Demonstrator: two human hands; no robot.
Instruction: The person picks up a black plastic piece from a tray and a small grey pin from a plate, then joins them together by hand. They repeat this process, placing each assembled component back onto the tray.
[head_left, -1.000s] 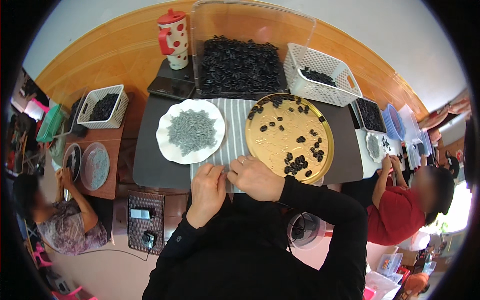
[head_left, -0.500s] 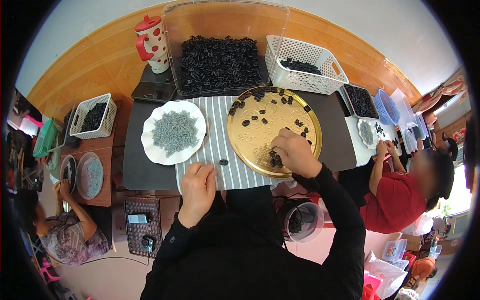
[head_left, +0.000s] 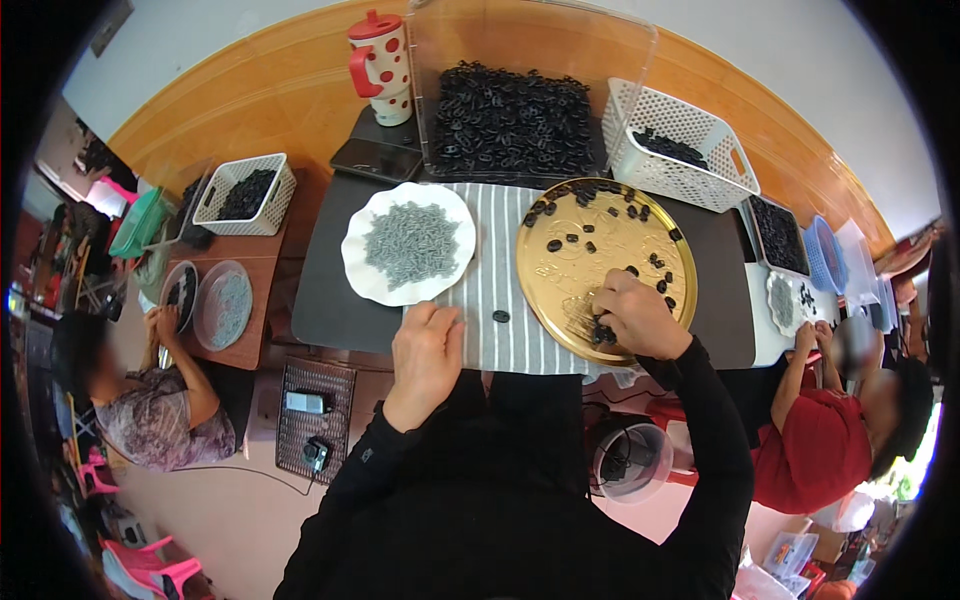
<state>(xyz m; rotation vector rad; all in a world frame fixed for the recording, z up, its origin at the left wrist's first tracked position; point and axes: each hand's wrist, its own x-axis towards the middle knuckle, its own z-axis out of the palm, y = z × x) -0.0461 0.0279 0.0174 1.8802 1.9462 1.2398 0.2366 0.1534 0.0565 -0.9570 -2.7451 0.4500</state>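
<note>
My right hand [head_left: 641, 314] is over the near part of a round golden tray [head_left: 577, 290]. Its fingers are bent down and closed at a small cluster of black oval pieces [head_left: 603, 334]; what lies between the fingertips is hidden. My left hand [head_left: 427, 352] rests at the near table edge, fingers curled together, and I cannot make out anything inside. A single black oval piece [head_left: 500, 316] lies on the grey-and-white striped cloth [head_left: 488, 345] between the hands. Beyond my left hand, a white scalloped plate [head_left: 362, 277] bears a heap of small grey pins [head_left: 410, 243].
Behind stand a clear bin [head_left: 428, 110] of black parts, a white perforated basket [head_left: 690, 180], a dotted tumbler [head_left: 382, 70] and a dark phone [head_left: 376, 160]. Co-workers sit at the left [head_left: 160, 420] and right [head_left: 825, 430]. A clear bucket [head_left: 650, 480] is below the table.
The view has turned, so the whole scene sits farther right in the picture. My right hand stays at the same cluster on the tray; my left hand remains near the table edge.
</note>
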